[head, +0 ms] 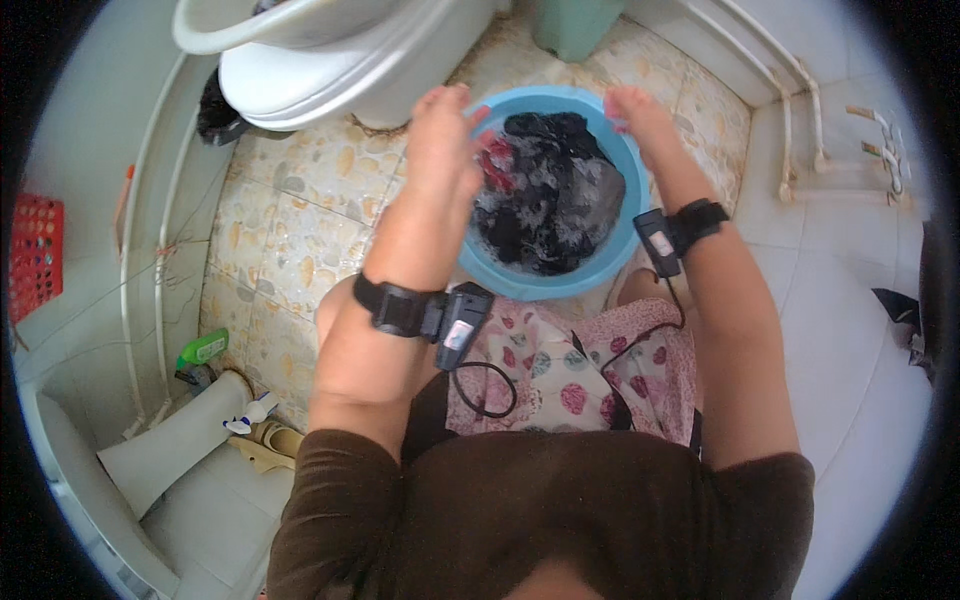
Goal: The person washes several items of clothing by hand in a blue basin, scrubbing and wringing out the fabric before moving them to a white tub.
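Note:
A round light-blue plastic basin (551,287) stands on the floor before me, holding water. Dark wet clothes (559,187) fill it, with a dark red cloth (497,161) at its left side. Over the left rim is my left hand (446,139), blurred, its fingers apart and nothing visible in it. My right hand (641,120) is at the upper right rim; its fingers are blurred, and whether they touch the rim is not clear. Both forearms wear black straps with small cabled devices. A pink-and-white patterned cloth (574,367) covers my lap.
A white toilet (322,82) stands beyond the basin to the left, with a green bin (574,30) at the back. White pipes and a tap (892,154) run along the right wall. Bottom left are a green bottle (204,349), a white pedestal (187,435) and beige shoes (270,446).

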A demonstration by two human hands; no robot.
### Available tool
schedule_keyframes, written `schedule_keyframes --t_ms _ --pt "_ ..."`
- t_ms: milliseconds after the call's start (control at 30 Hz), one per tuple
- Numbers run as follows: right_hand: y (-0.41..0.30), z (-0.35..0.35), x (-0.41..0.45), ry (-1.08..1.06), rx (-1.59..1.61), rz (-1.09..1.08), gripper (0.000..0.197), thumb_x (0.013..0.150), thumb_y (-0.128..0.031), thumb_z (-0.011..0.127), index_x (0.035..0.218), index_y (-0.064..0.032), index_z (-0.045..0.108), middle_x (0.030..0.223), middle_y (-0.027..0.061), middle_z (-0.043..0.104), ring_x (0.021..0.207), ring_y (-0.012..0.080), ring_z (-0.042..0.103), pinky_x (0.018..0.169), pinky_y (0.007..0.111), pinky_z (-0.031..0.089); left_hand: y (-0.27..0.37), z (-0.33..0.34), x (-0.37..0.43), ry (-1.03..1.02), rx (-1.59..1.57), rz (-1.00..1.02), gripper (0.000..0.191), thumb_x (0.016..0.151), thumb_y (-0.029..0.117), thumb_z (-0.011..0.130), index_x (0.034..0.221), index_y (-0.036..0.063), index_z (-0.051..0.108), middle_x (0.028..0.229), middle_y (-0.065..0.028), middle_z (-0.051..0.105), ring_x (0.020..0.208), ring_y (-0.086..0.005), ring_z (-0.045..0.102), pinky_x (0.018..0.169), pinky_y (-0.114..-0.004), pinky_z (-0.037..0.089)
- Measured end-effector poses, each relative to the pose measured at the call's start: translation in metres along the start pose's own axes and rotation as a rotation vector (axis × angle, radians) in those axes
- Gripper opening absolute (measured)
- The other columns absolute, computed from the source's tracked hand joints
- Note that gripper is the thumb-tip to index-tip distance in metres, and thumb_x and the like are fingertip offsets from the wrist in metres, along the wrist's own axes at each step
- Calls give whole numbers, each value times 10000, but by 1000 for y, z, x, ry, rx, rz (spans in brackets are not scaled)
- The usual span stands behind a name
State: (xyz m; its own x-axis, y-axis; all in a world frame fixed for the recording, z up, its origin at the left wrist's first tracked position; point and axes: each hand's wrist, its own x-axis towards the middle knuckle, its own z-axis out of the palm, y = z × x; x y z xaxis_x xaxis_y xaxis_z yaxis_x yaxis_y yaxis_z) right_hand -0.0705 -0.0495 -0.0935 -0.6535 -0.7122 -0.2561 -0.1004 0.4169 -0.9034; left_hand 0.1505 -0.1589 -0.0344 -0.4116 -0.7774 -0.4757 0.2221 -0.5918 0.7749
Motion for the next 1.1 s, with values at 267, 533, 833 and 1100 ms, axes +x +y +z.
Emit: schedule_keyframes --t_ms 267,533,833,1100 --pt "144 76 -70 -591 -839 82 387 757 -294 512 1064 -59 538 1100 148 511 1024 303 467 885 338 368 9 -1 -13 -39 -15 -21 408 823 174 430 1136 -30 267 1138 -193 374 979 -313 465 800 -427 394" --pt "160 91 -66 -568 -930 93 277 744 -157 446 939 -2 568 951 210 554 920 348 511 804 363 409 9 4 -12 -118 -30 -99 327 815 157 443 1065 -27 338 1132 -205 397 939 -308 485 778 -405 403" --pt "-42 17 -84 -346 -276 17 229 701 -133 508 876 4 567 811 98 592 758 202 556 709 281 427 -9 -5 -2 -49 207 -123 314 781 113 472 1077 39 398 1041 -127 483 913 -249 499 773 -371 388" --pt "-136 -24 -104 -286 705 -25 160 732 -64 466 845 17 545 791 78 588 717 160 557 688 261 440 -68 -6 -6 -470 780 90 825 628 -17 555 1315 17 100 1243 -174 356 1106 -260 391 924 -266 298"
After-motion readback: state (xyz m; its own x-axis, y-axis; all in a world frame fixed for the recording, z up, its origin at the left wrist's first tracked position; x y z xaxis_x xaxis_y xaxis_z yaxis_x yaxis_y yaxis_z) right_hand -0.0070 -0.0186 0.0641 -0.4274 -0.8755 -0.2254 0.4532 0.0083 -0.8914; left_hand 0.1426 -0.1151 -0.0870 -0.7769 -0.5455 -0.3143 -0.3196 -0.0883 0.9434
